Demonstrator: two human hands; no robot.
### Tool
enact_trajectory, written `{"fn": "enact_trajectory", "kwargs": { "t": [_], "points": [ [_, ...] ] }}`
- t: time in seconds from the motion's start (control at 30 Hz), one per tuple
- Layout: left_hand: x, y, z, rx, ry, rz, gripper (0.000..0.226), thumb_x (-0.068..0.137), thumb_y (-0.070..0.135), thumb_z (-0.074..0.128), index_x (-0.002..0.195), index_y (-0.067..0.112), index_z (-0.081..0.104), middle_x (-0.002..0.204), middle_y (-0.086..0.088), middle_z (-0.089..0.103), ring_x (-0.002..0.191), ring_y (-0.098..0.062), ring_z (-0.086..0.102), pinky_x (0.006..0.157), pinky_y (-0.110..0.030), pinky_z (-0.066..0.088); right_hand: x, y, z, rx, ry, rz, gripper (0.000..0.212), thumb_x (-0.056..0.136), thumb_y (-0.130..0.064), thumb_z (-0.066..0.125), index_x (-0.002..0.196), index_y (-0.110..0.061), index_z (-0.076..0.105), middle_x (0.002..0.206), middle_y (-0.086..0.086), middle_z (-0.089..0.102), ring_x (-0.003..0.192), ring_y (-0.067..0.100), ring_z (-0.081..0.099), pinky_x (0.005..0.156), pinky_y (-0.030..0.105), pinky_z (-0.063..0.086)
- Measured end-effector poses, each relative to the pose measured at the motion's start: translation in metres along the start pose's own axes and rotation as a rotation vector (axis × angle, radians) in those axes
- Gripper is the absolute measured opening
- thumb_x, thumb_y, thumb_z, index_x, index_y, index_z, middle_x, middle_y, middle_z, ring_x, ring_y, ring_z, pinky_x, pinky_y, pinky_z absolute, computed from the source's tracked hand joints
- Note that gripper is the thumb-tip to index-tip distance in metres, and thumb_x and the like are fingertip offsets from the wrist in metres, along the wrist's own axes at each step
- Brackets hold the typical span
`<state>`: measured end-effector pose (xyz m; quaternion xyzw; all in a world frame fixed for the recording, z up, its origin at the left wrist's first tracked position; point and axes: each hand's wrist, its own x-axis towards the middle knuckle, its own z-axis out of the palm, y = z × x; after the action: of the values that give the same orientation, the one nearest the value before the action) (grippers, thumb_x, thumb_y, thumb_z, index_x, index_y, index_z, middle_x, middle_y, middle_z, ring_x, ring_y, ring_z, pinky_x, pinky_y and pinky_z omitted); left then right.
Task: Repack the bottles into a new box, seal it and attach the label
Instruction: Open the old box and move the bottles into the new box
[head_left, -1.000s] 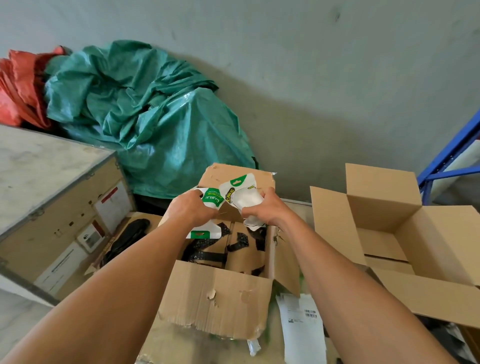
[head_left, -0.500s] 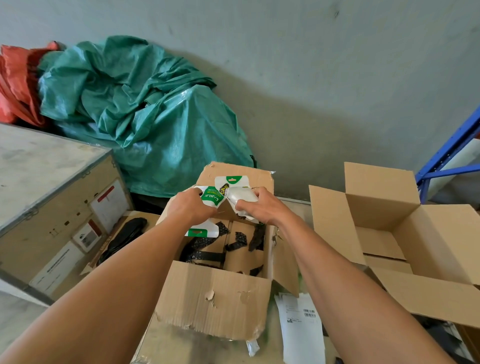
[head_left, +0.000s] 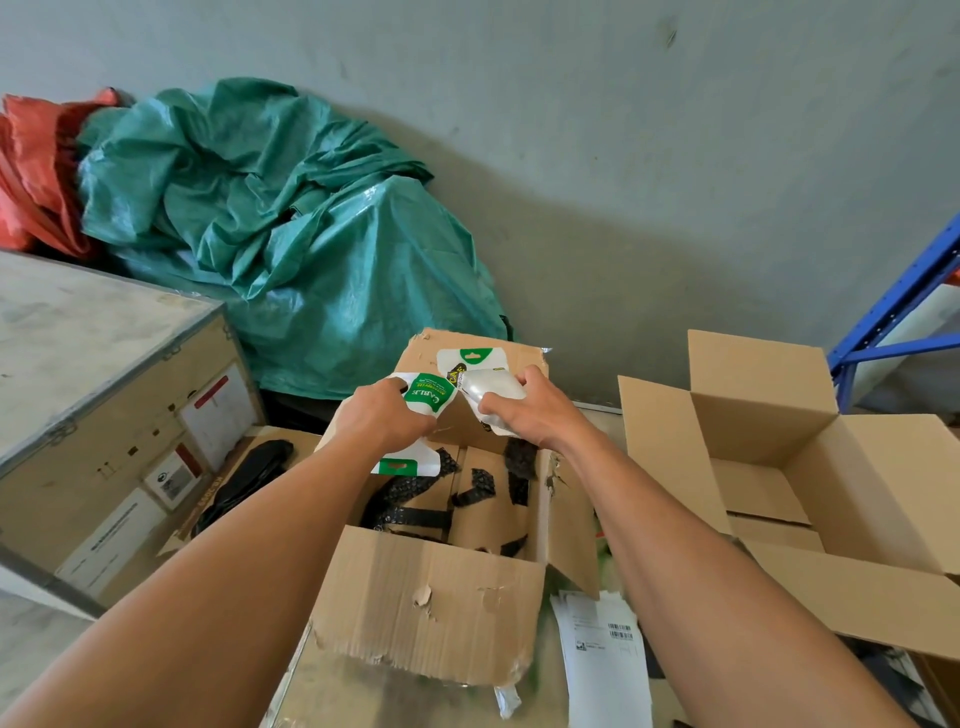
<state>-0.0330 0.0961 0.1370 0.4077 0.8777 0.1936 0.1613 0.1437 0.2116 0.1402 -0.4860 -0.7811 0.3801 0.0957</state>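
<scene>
I have both hands up over the old box (head_left: 431, 618), the torn carton in the middle of the table (head_left: 332, 691). My left hand (head_left: 382, 421) is closed on one white and green pouch (head_left: 427, 395), with a second pouch end hanging out below the wrist, and my right hand (head_left: 530, 410) is closed on another pouch (head_left: 488, 387) whose silvery back faces me. Whether these hold the bottles I cannot tell; no bottle shape shows. The two pouches meet between my fists, each running roughly left to right, so they lie crosswise to my forearms. The new box (head_left: 779, 457) stands open to the right, well apart from the old one, flaps up, and looks unfilled. From here the carry goes rightward, and the right hand is clearly the nearer one, so I would judge it leads and the left follows across. Black padding strips (head_left: 410, 514) lie inside the old box below my hands. A printed label sheet (head_left: 605, 654) lies on the table between the boxes.
</scene>
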Motion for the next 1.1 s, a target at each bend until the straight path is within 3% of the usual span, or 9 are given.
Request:
{"fn": "enact_trajectory", "kwargs": {
  "t": [0.17, 0.27, 0.47, 0.53, 0.67, 0.77, 0.87, 1.0, 1.1],
  "points": [
    [0.001, 0.001, 0.004, -0.008, -0.007, 0.018, 0.07, 0.079, 0.047, 0.075, 0.141, 0.022, 0.054, 0.116, -0.004, 0.069, 0.098, -0.025, 0.065, 0.081, -0.037, 0.057, -0.002, -0.003, -0.004, 0.0, -0.008, 0.0, 0.061, 0.076, -0.052, 0.073, 0.122, -0.02, 0.047, 0.11, -0.002, 0.056, 0.086, 0.01, 0.054, 0.061, 0.031, 0.041],
    [0.001, 0.001, 0.007, -0.023, -0.007, 0.028, 0.068, 0.081, 0.046, 0.074, 0.141, 0.021, 0.054, 0.117, -0.005, 0.067, 0.093, -0.023, 0.061, 0.076, -0.035, 0.054, -0.001, -0.003, -0.003, 0.019, -0.006, 0.004, 0.063, 0.073, -0.051, 0.074, 0.121, -0.019, 0.049, 0.109, -0.002, 0.057, 0.087, 0.011, 0.056, 0.062, 0.03, 0.043],
    [0.001, -0.002, 0.009, -0.054, -0.009, 0.02, 0.064, 0.08, 0.045, 0.075, 0.135, 0.019, 0.055, 0.1, 0.0, 0.061, 0.092, -0.025, 0.063, 0.075, -0.035, 0.055, 0.001, 0.001, 0.004, 0.014, -0.018, 0.007, 0.066, 0.072, -0.05, 0.075, 0.124, -0.019, 0.049, 0.111, 0.0, 0.058, 0.09, 0.014, 0.058, 0.064, 0.031, 0.045],
    [0.001, -0.003, 0.009, -0.086, -0.003, -0.006, 0.063, 0.076, 0.046, 0.079, 0.125, 0.017, 0.053, 0.097, 0.0, 0.059, 0.089, -0.024, 0.061, 0.072, -0.034, 0.052, 0.002, 0.001, 0.005, 0.03, -0.019, 0.007, 0.065, 0.075, -0.049, 0.074, 0.126, -0.019, 0.047, 0.114, 0.001, 0.057, 0.089, 0.014, 0.058, 0.062, 0.03, 0.043],
    [0.004, -0.003, 0.008, -0.122, -0.024, -0.074, 0.043, 0.073, 0.044, 0.083, 0.085, 0.018, 0.051, 0.082, 0.001, 0.059, 0.083, -0.022, 0.059, 0.066, -0.03, 0.047, 0.005, -0.003, 0.004, 0.099, -0.012, 0.013, 0.062, 0.079, -0.047, 0.073, 0.126, -0.018, 0.045, 0.114, 0.002, 0.057, 0.087, 0.014, 0.057, 0.062, 0.031, 0.043],
    [0.009, -0.004, 0.009, -0.201, -0.068, -0.099, 0.034, 0.073, 0.043, 0.081, 0.076, 0.022, 0.054, 0.078, 0.003, 0.059, 0.081, -0.02, 0.058, 0.066, -0.029, 0.044, 0.007, -0.006, 0.002, 0.101, -0.001, 0.009, 0.063, 0.078, -0.051, 0.071, 0.125, -0.019, 0.045, 0.114, 0.001, 0.057, 0.09, 0.016, 0.06, 0.066, 0.033, 0.046],
    [0.01, -0.006, 0.011, -0.246, -0.085, -0.111, 0.034, 0.074, 0.042, 0.081, 0.078, 0.023, 0.053, 0.076, 0.005, 0.056, 0.082, -0.02, 0.058, 0.065, -0.029, 0.042, 0.008, -0.007, -0.001, 0.088, -0.02, 0.022, 0.064, 0.08, -0.053, 0.07, 0.127, -0.02, 0.043, 0.116, 0.001, 0.056, 0.092, 0.016, 0.059, 0.067, 0.034, 0.046],
    [0.007, -0.008, 0.014, -0.235, -0.083, -0.112, 0.038, 0.073, 0.043, 0.081, 0.095, 0.02, 0.059, 0.077, 0.006, 0.056, 0.083, -0.02, 0.059, 0.06, -0.027, 0.041, 0.007, -0.003, -0.002, 0.147, -0.027, 0.044, 0.069, 0.075, -0.049, 0.076, 0.127, -0.019, 0.043, 0.118, 0.002, 0.056, 0.096, 0.019, 0.062, 0.065, 0.035, 0.054],
    [0.007, -0.009, 0.016, -0.233, -0.082, -0.102, 0.036, 0.073, 0.041, 0.081, 0.096, 0.021, 0.061, 0.077, 0.007, 0.056, 0.084, -0.019, 0.059, 0.063, -0.028, 0.043, 0.006, 0.001, -0.001, 0.223, 0.017, 0.059, 0.071, 0.066, -0.051, 0.077, 0.121, -0.019, 0.048, 0.117, 0.002, 0.059, 0.098, 0.02, 0.064, 0.078, 0.044, 0.061]
  ]
}}
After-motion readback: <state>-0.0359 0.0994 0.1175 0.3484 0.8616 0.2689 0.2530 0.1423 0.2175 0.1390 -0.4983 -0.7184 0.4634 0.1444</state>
